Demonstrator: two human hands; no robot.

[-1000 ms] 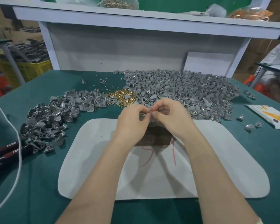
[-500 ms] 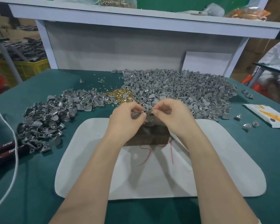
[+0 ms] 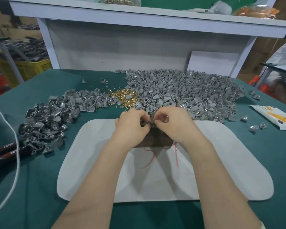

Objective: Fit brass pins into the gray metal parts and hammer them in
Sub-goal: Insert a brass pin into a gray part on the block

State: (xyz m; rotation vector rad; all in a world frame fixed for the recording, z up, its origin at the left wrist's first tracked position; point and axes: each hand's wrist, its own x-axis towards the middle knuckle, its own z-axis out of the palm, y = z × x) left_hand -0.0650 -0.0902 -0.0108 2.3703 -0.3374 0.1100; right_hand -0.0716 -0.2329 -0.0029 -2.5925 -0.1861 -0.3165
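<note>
Meeting in the middle of the frame, the left hand [image 3: 132,125] and the right hand [image 3: 174,123] both have curled fingers and pinch one small gray part [image 3: 149,124] between their fingertips. Whether a pin sits under the right fingertips cannot be told. The part is held just above a dark brown block [image 3: 153,138] at the upper edge of a white mat [image 3: 172,182] on the green table [image 3: 31,187]. Above the hands lies a pile of brass pins [image 3: 123,98], with a big gray heap [image 3: 188,93] toward the upper right and a smaller gray heap [image 3: 51,118] at the left. Pliers [image 3: 7,150] and a white cord [image 3: 16,142] lie at the left edge, and a white packet [image 3: 276,116] at the right edge.
</note>
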